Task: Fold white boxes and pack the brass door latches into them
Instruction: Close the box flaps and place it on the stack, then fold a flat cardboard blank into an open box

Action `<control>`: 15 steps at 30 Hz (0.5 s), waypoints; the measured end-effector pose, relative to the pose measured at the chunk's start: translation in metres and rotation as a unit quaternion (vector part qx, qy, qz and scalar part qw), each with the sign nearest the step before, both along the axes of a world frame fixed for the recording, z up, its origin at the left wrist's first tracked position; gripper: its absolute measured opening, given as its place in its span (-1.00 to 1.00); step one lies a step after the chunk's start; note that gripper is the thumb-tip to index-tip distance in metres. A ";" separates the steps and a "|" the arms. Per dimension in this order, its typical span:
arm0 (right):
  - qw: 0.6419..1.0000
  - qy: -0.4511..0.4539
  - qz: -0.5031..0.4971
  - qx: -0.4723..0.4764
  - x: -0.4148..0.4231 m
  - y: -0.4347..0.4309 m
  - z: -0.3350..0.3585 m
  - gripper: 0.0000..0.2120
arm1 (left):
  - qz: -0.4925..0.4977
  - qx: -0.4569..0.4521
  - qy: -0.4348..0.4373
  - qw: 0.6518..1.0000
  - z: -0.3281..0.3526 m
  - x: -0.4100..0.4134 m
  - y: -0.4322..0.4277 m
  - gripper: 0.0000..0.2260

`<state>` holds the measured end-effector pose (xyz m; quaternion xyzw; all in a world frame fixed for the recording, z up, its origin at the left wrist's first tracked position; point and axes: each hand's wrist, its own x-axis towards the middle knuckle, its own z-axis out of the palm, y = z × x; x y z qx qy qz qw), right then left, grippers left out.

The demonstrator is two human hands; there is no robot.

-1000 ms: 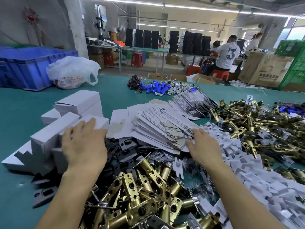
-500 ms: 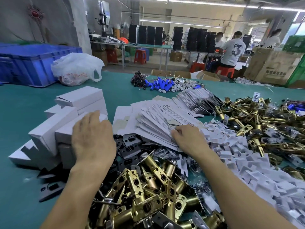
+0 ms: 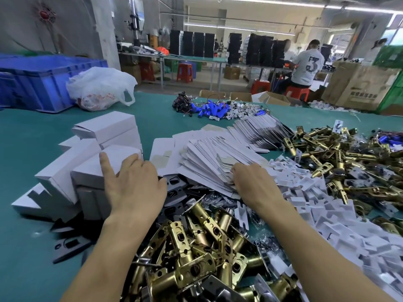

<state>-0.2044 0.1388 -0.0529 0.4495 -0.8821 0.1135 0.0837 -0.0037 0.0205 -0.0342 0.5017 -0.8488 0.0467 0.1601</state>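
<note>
Since the earlier frames the right hand (image 3: 255, 184) has travelled left along the flat box blanks (image 3: 209, 153), from their right end to their near edge. The left hand (image 3: 135, 184) has slid nearer over the folded white boxes (image 3: 65, 168), and its forefinger has splayed out.

Far left corner of the desk (image 3: 24, 269): one blue crate (image 3: 39, 83), with one white plastic bag (image 3: 100, 88) just beside it.

Left side: the folded white boxes lie heaped, at least six countable, some leaning. The left hand rests on one of them. Its grip is spread, fingers straight, holding nothing. Dark strike plates (image 3: 176, 192) lie at the foot of the heap, number not determinable. One lies apart toward the near left corner.

Centre: the flat box blanks form two fanned stacks, the nearer under the right hand and the second stack (image 3: 259, 131) behind it. The right fingertips are buried in the nearer stack's edge. Whether that grip pinches a blank cannot be told. One cluster of blue cylinders (image 3: 211, 110) sits toward the far edge.

Near edge, between the two forearms: one pile of brass door latches (image 3: 196, 247), too tangled to count.

Right side: one drift of white card inserts (image 3: 316, 203), then a second latch pile (image 3: 349, 162) toward the right edge.
</note>
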 end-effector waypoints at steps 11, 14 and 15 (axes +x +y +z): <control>0.997 -0.032 0.034 -0.057 0.000 0.007 -0.001 -0.59 | -0.134 0.062 0.190 0.971 0.002 -0.017 0.029 -0.72; 0.997 -0.030 0.038 -0.057 -0.002 0.007 0.000 -0.61 | -0.138 0.103 0.207 0.963 0.000 -0.019 0.030 -0.80; 0.997 -0.028 0.042 -0.060 -0.003 0.007 -0.001 -0.62 | -0.144 0.118 0.213 0.959 -0.001 -0.019 0.031 -0.81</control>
